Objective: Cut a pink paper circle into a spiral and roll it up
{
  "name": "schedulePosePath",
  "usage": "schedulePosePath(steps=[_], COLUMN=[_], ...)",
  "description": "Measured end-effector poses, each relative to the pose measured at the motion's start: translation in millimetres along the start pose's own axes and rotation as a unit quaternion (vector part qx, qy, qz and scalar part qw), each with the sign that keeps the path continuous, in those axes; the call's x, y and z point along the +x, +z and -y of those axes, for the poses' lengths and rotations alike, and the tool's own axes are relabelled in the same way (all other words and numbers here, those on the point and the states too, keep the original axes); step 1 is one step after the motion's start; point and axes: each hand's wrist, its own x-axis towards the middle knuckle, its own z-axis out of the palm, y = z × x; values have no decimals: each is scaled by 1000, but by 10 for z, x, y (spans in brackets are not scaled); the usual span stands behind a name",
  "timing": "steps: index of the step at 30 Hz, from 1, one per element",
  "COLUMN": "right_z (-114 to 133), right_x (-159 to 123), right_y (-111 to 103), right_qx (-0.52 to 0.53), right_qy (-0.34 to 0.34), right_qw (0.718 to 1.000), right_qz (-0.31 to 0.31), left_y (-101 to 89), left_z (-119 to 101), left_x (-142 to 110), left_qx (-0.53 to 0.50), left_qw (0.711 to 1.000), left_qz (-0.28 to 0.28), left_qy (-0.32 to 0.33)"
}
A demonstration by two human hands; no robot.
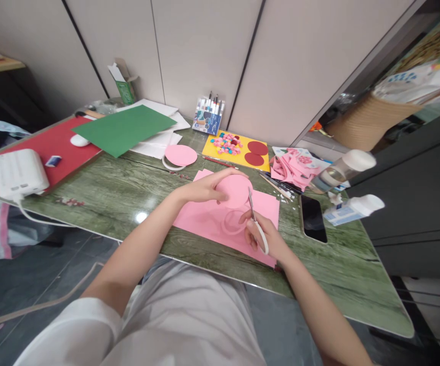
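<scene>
Presently, I have both hands in view on the head feed, working over a green table (120, 188). Finding one: the left hand (206, 187) grips a pink disc (235, 191) at its left and far edges, fingers on the far side, thumb across the near face. Finding two: the right hand (263, 236) is closed around the white handles of the scissors (253, 211), whose blades point away from the body and meet the disc's right edge. I cannot tell how far the blades are parted. The disc is held above the pink sheets (200, 218), which lie overlapped near the table's front edge.

Surroundings, as I note them: a second disc (180, 155), also pink, lies beyond the left hand, partly over a pale ring (165, 163). Farther back, a yellow sheet (238, 154) bears small pink and blue pieces (225, 144) and two dark red circles (258, 148). To its right are pink scraps (296, 169) in a heap. A phone (313, 218) lies right of the sheets, screen dark, with a white bottle (355, 208) just beside it. A green sheet (126, 129) rests at the back left.
</scene>
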Motion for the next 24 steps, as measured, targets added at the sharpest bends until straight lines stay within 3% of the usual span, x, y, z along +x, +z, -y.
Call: schedulePosePath(steps=[6, 16, 24], right_z=[10, -55, -22], right_x=[5, 16, 11], right_y=[-8, -19, -10], right_qx=[1, 20, 4], right_qy=[11, -13, -20], right_qw=[1000, 998, 998], right_qz=[14, -63, -54], left_y=[-31, 230, 215], left_z=[-6, 107, 50], left_x=[-9, 113, 84], left_qx=[-1, -84, -43], left_qw=[1000, 991, 996], left_qz=[3, -104, -76], left_qy=[4, 11, 20])
